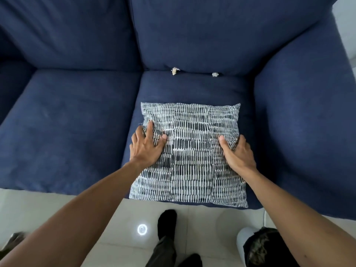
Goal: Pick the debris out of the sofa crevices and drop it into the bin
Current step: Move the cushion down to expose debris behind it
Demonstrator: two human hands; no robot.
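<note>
Two crumpled pale scraps of debris sit in the crevice between the right seat cushion and the backrest of the navy sofa (pixel 67 122): one scrap (pixel 175 70) to the left, another scrap (pixel 215 74) to the right. A black-and-white patterned pillow (pixel 192 157) lies flat on the right seat cushion, in front of the debris. My left hand (pixel 146 145) grips the pillow's left edge and my right hand (pixel 238 153) grips its right edge. A pale bin (pixel 243 239) with dark contents stands on the floor at the bottom right, partly behind my right forearm.
The sofa's right armrest (pixel 308 122) bulges beside the pillow. Pale floor tiles (pixel 48 207) run along the sofa's front. My feet in dark socks (pixel 167 222) stand near the sofa's edge. A ring of light (pixel 142 229) reflects off the tiles.
</note>
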